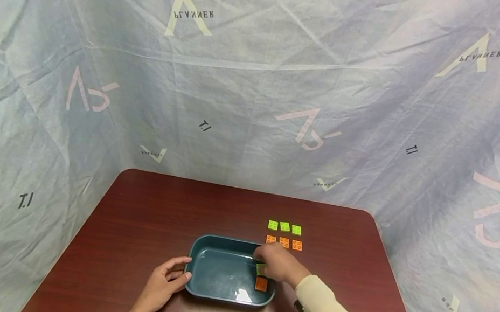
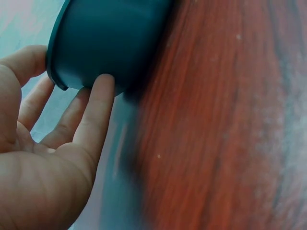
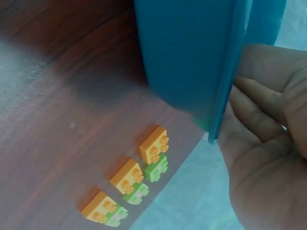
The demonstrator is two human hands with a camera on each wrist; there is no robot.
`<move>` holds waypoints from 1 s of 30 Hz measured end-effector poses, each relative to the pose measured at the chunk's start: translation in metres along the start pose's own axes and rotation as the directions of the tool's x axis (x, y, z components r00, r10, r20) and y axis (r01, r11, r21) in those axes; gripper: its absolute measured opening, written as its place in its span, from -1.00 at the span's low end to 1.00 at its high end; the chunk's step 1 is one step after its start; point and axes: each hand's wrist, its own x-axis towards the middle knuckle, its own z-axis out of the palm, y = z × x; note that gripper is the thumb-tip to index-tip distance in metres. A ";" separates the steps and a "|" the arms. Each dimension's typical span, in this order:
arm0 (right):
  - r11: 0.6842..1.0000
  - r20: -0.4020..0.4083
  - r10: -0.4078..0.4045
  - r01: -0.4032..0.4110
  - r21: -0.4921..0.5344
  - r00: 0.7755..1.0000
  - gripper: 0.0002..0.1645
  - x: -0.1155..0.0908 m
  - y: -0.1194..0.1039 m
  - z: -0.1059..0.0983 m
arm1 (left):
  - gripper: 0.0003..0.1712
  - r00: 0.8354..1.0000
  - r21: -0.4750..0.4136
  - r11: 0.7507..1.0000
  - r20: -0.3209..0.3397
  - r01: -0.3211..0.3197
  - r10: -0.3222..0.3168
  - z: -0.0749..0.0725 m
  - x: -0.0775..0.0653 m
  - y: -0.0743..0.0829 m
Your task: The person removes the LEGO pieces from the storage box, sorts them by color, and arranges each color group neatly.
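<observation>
A dark teal rectangular tray (image 1: pixel 217 299) stands on the table. My left hand (image 1: pixel 163 281) is at the tray's left end; its fingertips touch the rim and outer wall, as the left wrist view shows with fingers (image 2: pixel 98 110) fairly straight. Over the right end, my right hand (image 1: pixel 279 262) reaches in with bent fingers. In the right wrist view the rim and wall cover its fingertips, so whether it holds anything is hidden. Inside the tray, near that hand, lie a green toy brick (image 1: pixel 260 270) and an orange toy brick (image 1: pixel 261 284).
Behind the tray's right end lie a row of orange bricks (image 1: pixel 297 245) and, farther back, a row of green bricks (image 1: pixel 285 226). The reddish-brown wooden table (image 1: pixel 131 224) is surrounded at the back and sides by printed grey sheeting (image 1: pixel 249 96).
</observation>
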 end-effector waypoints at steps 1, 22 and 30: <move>1.000 0.013 -0.001 0.001 -0.016 1.000 -0.72 0.001 -0.001 0.000 | -0.44 1.000 0.004 1.000 0.001 -0.003 0.003 0.000 0.000 0.000; 0.989 0.021 0.003 0.000 -0.149 1.000 -0.69 0.009 -0.006 0.017 | -0.46 1.000 0.020 1.000 -0.007 -0.013 0.013 0.000 0.001 -0.002; 0.991 0.039 -0.007 0.012 -0.136 0.999 -0.70 0.011 -0.006 0.019 | -0.48 1.000 0.005 1.000 -0.005 0.005 -0.005 -0.001 0.002 -0.004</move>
